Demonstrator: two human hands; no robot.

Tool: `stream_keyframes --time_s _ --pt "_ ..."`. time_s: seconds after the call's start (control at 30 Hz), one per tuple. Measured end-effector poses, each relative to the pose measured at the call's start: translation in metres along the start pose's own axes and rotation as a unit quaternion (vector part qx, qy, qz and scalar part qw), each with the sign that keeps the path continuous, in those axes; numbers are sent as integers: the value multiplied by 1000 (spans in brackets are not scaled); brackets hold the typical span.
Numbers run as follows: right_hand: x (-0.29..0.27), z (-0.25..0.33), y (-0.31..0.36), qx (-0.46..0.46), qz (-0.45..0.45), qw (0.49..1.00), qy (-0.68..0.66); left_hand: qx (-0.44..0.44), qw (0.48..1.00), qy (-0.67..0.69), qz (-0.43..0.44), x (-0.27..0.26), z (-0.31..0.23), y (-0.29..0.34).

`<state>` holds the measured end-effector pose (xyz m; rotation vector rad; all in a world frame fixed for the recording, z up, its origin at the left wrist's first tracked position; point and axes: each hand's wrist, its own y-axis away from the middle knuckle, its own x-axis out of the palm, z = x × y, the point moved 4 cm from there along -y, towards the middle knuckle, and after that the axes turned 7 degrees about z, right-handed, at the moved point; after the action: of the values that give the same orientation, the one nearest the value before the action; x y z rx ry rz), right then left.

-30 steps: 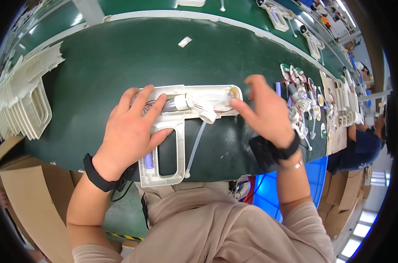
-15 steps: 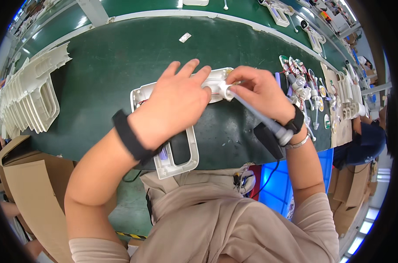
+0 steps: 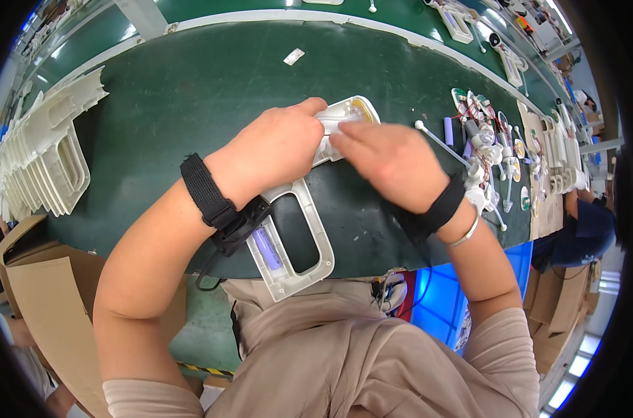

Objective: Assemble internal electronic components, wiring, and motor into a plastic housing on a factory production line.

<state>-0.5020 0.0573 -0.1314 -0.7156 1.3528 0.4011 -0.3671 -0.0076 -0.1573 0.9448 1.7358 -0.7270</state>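
A white plastic housing half [image 3: 321,230] with a looped handle lies tilted on the green bench in front of me. A purple cylindrical battery [image 3: 267,249] sits in its handle. My left hand [image 3: 281,150] is closed around the housing's upper body, fingers curled over its edge. My right hand [image 3: 390,160], smeared by motion, reaches over the housing's far end, its fingertips at the inside. Whether it grips anything there is hidden. A yellowish ring-shaped part [image 3: 359,110] shows inside that end.
At the left stands a row of nested white housing shells [image 3: 41,157]. Wired parts [image 3: 484,139] are heaped at the right, beside a white rod [image 3: 442,144]. A small white packet [image 3: 293,56] lies at the back. A cardboard box [image 3: 48,299] and a blue bin [image 3: 438,292] flank me.
The housing has turned, its far end rising to the right. My left hand has changed from spread to closed on it. The grey tube by my right hand is out of sight.
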Motion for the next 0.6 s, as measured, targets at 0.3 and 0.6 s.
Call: stream_keyframes --time_s 0.3,0.6 --pt "13 34 8 9 43 993 109 6 1000 2 27 -9 -2 12" --pt "-17 21 -18 53 -132 986 -84 -71 989 55 -118 -32 11 102"
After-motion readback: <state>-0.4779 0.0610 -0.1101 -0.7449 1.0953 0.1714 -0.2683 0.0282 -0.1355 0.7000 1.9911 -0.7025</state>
